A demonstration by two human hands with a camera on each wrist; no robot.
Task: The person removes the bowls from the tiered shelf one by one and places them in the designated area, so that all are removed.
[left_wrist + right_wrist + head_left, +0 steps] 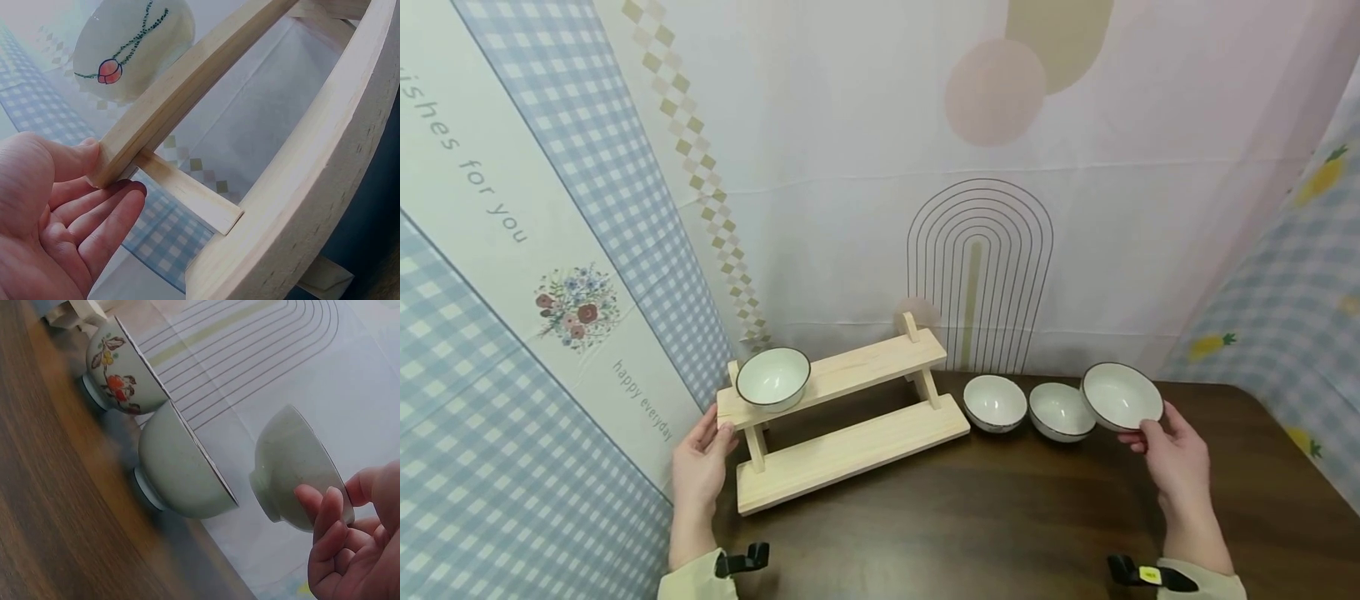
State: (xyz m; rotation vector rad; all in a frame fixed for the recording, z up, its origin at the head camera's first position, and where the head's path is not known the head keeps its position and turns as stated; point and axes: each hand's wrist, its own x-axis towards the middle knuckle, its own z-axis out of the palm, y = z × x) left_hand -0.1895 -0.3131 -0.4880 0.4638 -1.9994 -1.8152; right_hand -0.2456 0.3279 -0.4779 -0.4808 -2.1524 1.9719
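My left hand pinches the left end of the upper board of a two-tier wooden rack, thumb on top and fingers beneath in the left wrist view. On that upper board, near its left end, stands a white bowl with a dark rim; a red tulip decorates its side. My right hand grips another dark-rimmed bowl by its right side, thumb at the rim and fingers under it. In the right wrist view this bowl is raised off the table.
Right of the rack, two bowls stand side by side on the dark wooden table: one with a floral pattern, one plain on its visible side. A printed cloth hangs behind, a checked cloth at the left.
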